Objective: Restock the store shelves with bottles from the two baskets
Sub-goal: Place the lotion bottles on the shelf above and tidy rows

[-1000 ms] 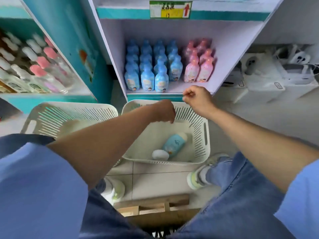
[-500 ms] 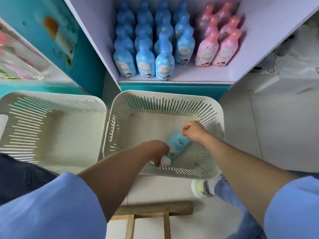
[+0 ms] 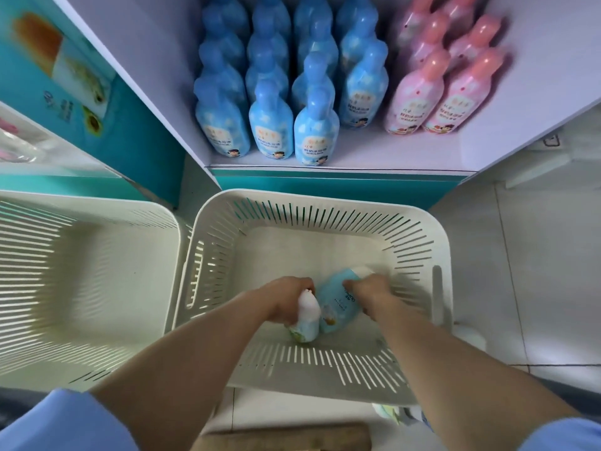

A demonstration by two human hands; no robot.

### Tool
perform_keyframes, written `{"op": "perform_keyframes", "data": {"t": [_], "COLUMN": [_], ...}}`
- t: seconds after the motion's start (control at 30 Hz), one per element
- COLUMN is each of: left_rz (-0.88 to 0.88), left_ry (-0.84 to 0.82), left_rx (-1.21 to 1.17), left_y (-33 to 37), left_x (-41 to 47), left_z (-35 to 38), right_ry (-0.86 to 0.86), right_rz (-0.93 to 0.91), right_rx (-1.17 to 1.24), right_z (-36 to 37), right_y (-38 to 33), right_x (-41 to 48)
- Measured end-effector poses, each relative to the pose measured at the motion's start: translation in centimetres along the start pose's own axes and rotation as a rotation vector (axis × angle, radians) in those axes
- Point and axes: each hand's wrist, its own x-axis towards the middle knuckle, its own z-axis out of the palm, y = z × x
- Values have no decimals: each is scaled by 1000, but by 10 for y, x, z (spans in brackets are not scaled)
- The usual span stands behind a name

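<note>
Toward the near wall of the right basket [image 3: 325, 198], the left hand [image 3: 286, 299] curls its fingers round a white-capped bottle [image 3: 305, 317] and the right hand [image 3: 370, 292] round a blue bottle [image 3: 336, 304], evidently so both reach the shelf [image 3: 367, 153] together.

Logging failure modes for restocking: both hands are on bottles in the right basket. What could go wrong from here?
1. The white-capped bottle in the left hand and the blue bottle in the right hand touch; lifting both together may knock one loose.
2. The shelf has blue rows reaching its front edge, so adding another there could topple the front blue bottle.
3. Either bottle may catch the basket on its high slotted wall.
</note>
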Motion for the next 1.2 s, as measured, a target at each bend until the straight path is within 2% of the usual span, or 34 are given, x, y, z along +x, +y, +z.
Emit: {"op": "perform_keyframes", "data": {"t": [0.1,0.17,0.4,0.53,0.67,0.8,0.97,1.2], "left_rz": [-2,-12,-39,-37,-10,15,26,54], "left_ry": [-7,-2,101,179,259,360,463,571], "left_rx": [41,59,85,107,99,93,115,144], "left_y": [-2,-3,-2,5,14,24,35,57], "left_x": [6,7,-4,-18,-42,-83,-146,-231], "left_z": [-7,-16,-58,-75,-88,-101,-112,-116], "right_ry": [-82,-92,-90,-46,-47,-39,-5,65], "right_rz": [154,206,194,38,-242,-440,-641,-941], "right_rx": [298,414,519,524,480,383,305,370], "right_z": [15,26,23,19,5,-12,-52,-115], "right_y": [16,29,2,-6,-29,-54,-76,-84], "right_x": [41,75,29,16,-10,-42,-113,-229]}}
